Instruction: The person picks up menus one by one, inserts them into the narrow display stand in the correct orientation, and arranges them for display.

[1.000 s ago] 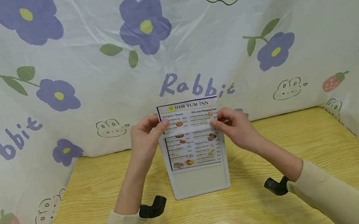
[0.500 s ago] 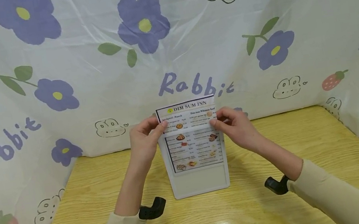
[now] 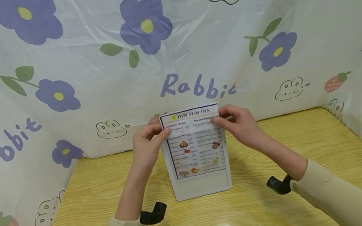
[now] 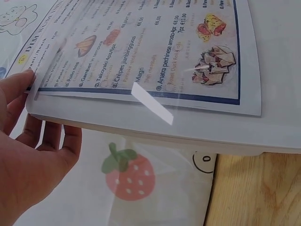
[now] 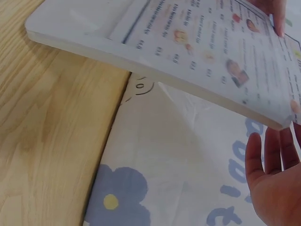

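A printed menu sheet [image 3: 196, 154] headed "DIM SUM INN" sits mostly inside an upright white display holder [image 3: 202, 186] with a clear front. Its heading strip sticks out above the holder's top edge, and a pale band shows below its lower border. At the sheet's left edge, my left hand [image 3: 145, 148] pinches it with the thumb in front. My right hand [image 3: 243, 127] pinches the opposite edge the same way. In the left wrist view, the left hand [image 4: 40, 165] has its other fingers behind the holder's corner. The right wrist view shows the right hand [image 5: 277, 183] at the holder's upper corner.
The holder stands on a yellow wood-grain table [image 3: 110, 203]. Behind it hangs a white cloth [image 3: 93, 99] printed with purple flowers, strawberries and "Rabbit" lettering. A black wrist device [image 3: 153, 213] sits on the left wrist, with a similar one [image 3: 279, 185] on the right.
The menu sheet has slid down into the holder, and its lower border sits closer to the holder's bottom. It tilted slightly half a second ago. Both hands have kept hold of its edges.
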{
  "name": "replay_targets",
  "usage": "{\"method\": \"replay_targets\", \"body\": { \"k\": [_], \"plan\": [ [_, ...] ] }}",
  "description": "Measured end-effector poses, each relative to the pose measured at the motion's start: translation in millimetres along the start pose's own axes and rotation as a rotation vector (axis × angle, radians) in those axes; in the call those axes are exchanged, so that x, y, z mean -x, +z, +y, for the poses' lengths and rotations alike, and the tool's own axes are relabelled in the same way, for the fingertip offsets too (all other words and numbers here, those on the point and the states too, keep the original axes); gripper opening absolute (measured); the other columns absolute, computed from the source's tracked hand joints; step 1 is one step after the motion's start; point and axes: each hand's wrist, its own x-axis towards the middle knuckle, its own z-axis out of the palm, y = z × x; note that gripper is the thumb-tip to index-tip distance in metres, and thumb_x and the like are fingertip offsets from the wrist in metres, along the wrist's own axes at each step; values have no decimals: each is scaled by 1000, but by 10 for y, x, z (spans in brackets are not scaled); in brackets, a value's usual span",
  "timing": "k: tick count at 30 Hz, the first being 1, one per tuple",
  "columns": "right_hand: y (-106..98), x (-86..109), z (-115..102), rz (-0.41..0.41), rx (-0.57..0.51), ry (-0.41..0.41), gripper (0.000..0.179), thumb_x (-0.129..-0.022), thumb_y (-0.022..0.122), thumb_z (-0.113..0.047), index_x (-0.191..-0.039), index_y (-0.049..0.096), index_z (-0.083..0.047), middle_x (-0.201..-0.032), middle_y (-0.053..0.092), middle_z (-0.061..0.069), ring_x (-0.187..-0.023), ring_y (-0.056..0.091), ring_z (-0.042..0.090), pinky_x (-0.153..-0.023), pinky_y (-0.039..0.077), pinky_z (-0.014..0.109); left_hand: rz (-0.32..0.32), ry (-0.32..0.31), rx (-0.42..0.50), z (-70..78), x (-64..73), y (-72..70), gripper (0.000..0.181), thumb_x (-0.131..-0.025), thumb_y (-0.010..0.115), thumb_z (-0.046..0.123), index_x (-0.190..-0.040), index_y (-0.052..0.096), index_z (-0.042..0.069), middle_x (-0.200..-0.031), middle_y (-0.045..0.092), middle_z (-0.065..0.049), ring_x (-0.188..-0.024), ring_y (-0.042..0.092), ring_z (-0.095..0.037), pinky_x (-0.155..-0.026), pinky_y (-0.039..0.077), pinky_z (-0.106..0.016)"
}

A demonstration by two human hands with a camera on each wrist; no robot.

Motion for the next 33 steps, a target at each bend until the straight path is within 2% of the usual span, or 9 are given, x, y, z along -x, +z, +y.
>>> {"method": "replay_targets", "body": {
  "k": [5, 12, 19, 25, 33],
  "plan": [
    [-54, -31, 13, 29, -10, 9, 16, -102, 66, -10, -110, 70, 3, -102, 68, 16, -87, 66, 19, -77, 54, 24, 9, -21, 0, -25, 22, 0, 20, -94, 73, 3, -109, 72, -11, -93, 69, -5, -94, 62, -19, -84, 54, -29],
    [-70, -44, 5, 27, -4, 7, 16, -101, 67, -11, -109, 70, 3, -102, 68, 15, -86, 68, 18, -79, 57, 32, 6, -36, 2, -41, 39, -15, 21, -95, 72, 4, -110, 71, -12, -95, 69, -4, -95, 62, -19, -82, 55, -28],
    [-100, -58, -42, 24, 4, -2, 17, -102, 65, -12, -111, 70, 2, -104, 68, 14, -79, 68, 24, -73, 55, 23, -19, -58, 4, -51, 37, -21, 22, -96, 72, 6, -111, 72, -11, -96, 70, -5, -95, 62, -19, -84, 54, -28],
    [-108, -65, -77, 32, 23, -26, 16, -103, 64, -12, -109, 70, 2, -104, 68, 13, -86, 64, 23, -76, 53, 23, -46, -66, 3, -53, 50, -31, 23, -97, 71, 7, -112, 72, -10, -98, 69, -7, -93, 61, -19, -83, 53, -28],
    [-72, -101, -144, 17, -1, -50, 16, -103, 65, -12, -109, 70, 1, -100, 67, 13, -84, 64, 35, -71, 54, 24, -49, -70, -11, -64, 62, -47, 23, -97, 71, 8, -114, 73, -9, -98, 69, -7, -94, 61, -19, -84, 53, -28]
  ]
}}
